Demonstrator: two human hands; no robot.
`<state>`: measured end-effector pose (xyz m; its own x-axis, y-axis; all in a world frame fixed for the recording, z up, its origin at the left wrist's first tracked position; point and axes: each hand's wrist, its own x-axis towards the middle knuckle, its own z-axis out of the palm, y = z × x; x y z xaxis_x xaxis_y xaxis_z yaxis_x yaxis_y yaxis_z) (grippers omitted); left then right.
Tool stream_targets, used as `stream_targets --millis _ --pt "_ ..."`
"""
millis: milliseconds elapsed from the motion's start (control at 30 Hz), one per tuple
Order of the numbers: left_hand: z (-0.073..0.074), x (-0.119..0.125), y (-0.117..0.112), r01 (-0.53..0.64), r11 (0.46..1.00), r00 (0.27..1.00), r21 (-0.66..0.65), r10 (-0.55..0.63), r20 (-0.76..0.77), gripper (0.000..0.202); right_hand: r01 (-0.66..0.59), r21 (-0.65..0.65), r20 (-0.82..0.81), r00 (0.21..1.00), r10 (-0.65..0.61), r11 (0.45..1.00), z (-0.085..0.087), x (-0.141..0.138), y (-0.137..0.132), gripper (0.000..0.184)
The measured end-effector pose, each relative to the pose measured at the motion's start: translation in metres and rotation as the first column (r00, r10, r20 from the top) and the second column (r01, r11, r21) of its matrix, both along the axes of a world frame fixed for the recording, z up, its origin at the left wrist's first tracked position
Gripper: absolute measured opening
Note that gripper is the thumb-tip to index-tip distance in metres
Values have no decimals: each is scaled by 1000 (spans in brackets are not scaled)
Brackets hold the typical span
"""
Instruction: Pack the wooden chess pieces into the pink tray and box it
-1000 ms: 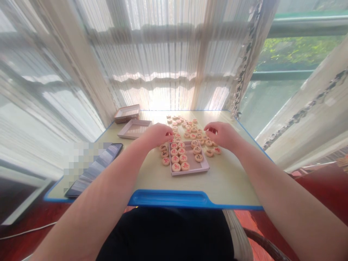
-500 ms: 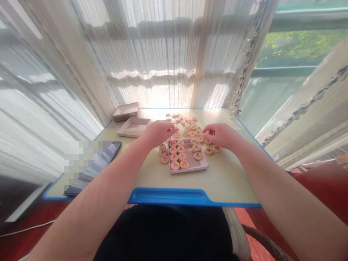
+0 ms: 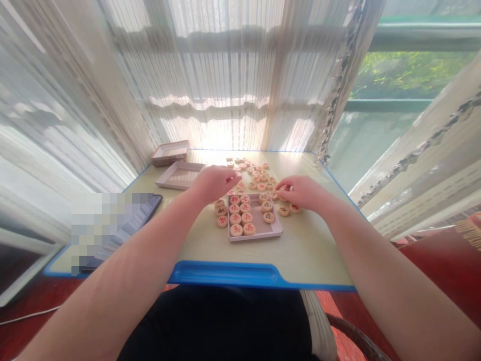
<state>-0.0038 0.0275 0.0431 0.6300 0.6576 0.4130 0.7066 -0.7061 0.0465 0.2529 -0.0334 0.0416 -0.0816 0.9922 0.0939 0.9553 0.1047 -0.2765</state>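
Observation:
Round wooden xiangqi pieces fill part of a shallow pale box [image 3: 259,231] in front of me. Two columns of red-marked pieces [image 3: 235,219] stand on its left side, and a shorter column of dark-marked pieces [image 3: 268,217] on its right. My left hand [image 3: 215,183] hovers beyond the box's left rear corner, fingers loosely bent and apart, above loose pieces [image 3: 241,185]. Beyond the right rear corner, my right hand [image 3: 298,191] has its fingertips low beside a loose piece [image 3: 274,195], thumb and finger apart. What lies under its palm is partly hidden.
More loose pieces [image 3: 262,187] spread behind the box. Others lie left of it [image 3: 222,221] and right of it [image 3: 283,211]. At the table's left stand another shallow box [image 3: 176,176], stacked boxes [image 3: 171,150] and a dark-edged tablet [image 3: 141,215]. A blue tray [image 3: 225,273] edges the table's front.
The whole view has shifted slightly, so things appear a little further left. My right fingertips have lowered slightly toward the loose pieces. The pieces in the box look unchanged.

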Motion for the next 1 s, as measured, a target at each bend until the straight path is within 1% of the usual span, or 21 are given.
stream_targets --millis 167,300,467,567,633,667,733,767,800,833,900,967,1000 --pt "-4 1 2 -9 1000 1000 0 9 -10 42 16 59 40 999 -19 998 -6 -4 4 27" --pt "-6 3 2 -12 1000 1000 -19 11 -18 40 67 4 42 997 -67 998 -8 -2 8 30" --pt "-4 6 -1 -9 1000 999 -23 8 -33 40 51 -19 49 998 -50 999 -9 -2 13 30" --pt "-1 9 -5 -3 1000 999 2 3 -43 41 67 -24 -28 997 -68 997 -11 -1 17 26" --pt "2 10 -8 -11 1000 1000 19 11 -21 41 80 19 -88 993 -78 997 -11 -1 17 24" --pt "3 10 -9 -16 1000 1000 26 16 -7 41 83 64 -107 991 -76 994 -10 -1 16 24" --pt "4 10 -10 -15 999 1000 36 15 6 41 87 171 -135 989 -64 981 -4 0 10 25" --pt "4 10 -10 -12 999 1000 40 12 8 41 89 210 -152 987 -57 974 1 1 6 26" --pt "3 10 -10 -8 999 1000 45 8 8 41 80 221 -171 984 -43 972 6 1 2 27" --pt "2 10 -9 -3 999 1000 50 3 9 41 59 197 -187 982 -22 979 11 1 -3 28" --pt "0 11 -8 2 998 1000 63 -3 19 41 -25 57 -192 981 35 998 20 2 -11 26" --pt "0 12 -8 -3 997 999 71 0 32 41 -80 -79 -172 983 65 994 25 3 -16 24" --pt "0 13 -8 -8 997 999 73 5 38 41 -87 -122 -152 986 68 989 26 3 -17 24"
